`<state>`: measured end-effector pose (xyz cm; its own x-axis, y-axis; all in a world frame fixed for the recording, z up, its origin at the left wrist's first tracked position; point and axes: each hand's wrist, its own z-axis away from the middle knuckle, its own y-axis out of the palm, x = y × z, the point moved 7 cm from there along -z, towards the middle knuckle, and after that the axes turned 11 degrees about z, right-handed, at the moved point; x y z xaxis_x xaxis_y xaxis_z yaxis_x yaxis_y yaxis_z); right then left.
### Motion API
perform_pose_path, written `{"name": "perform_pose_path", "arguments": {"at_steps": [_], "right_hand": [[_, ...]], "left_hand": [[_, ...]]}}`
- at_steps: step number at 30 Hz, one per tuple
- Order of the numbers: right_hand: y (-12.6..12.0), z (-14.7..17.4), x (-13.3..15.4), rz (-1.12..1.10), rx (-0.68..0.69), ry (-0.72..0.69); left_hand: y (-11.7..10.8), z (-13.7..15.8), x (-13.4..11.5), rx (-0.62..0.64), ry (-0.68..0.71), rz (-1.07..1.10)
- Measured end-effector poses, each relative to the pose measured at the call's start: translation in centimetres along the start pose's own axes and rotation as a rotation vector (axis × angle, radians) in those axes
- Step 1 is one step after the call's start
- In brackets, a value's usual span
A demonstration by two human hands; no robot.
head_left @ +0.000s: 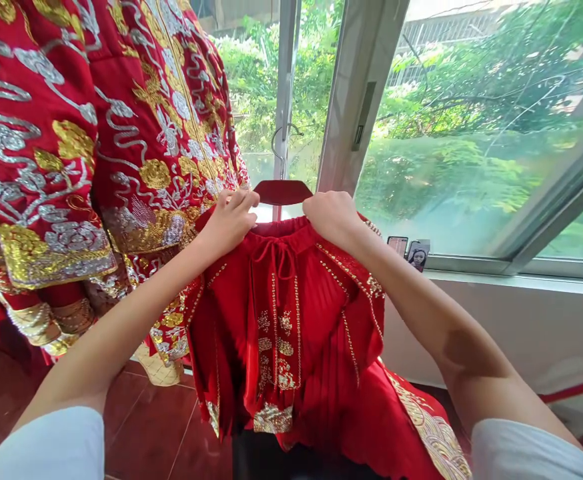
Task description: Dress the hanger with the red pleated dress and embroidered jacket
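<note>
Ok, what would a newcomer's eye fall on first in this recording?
Probably the bright red outfit in the middle, its top held by the left hand and right hand. Next, the red jackets at the left, thick with gold and silver patterns. Behind, sunlit green leaves fill the window.

Beaded red garment point(321, 293), upright and spread open in front of me.
I hold it by its gathered top edge, where a thin red bow point(277, 243) is tied; 2 gold beaded lines run down its middle panel, and its lower part flares right with a gold patterned border. A dark red hanger point(281, 192) rises behind, metal hook up.
</note>
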<state>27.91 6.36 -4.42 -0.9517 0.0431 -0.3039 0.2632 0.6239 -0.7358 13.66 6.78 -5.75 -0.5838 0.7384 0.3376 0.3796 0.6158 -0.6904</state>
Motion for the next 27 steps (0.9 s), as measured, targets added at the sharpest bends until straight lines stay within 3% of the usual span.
{"name": "perform_pose_path", "arguments": {"at_steps": [5, 13, 20, 24, 27], "right_hand": [[0.9, 0.0, 2.2, 0.033, 0.09, -0.075], [0.5, 0.9, -0.7, 0.056, 0.088, 0.072], [0.2, -0.1, 2.0, 0.193, 0.184, -0.2], [-0.7, 1.1, 0.2, 0.1, 0.152, -0.26], [-0.7, 1.6, -2.0, 0.039, 0.166, -0.306]], "left_hand": [[0.6, -0.1, 0.1, 0.024, 0.015, 0.046], [-1.3, 0.4, 0.0, 0.032, -0.028, -0.034], [0.4, -0.6, 0.2, 0.118, -0.09, 0.036], [-0.5, 0.3, -1.6, 0.042, -0.088, 0.045], [0.7, -0.3, -4.8, 0.102, -0.05, 0.094]]}}
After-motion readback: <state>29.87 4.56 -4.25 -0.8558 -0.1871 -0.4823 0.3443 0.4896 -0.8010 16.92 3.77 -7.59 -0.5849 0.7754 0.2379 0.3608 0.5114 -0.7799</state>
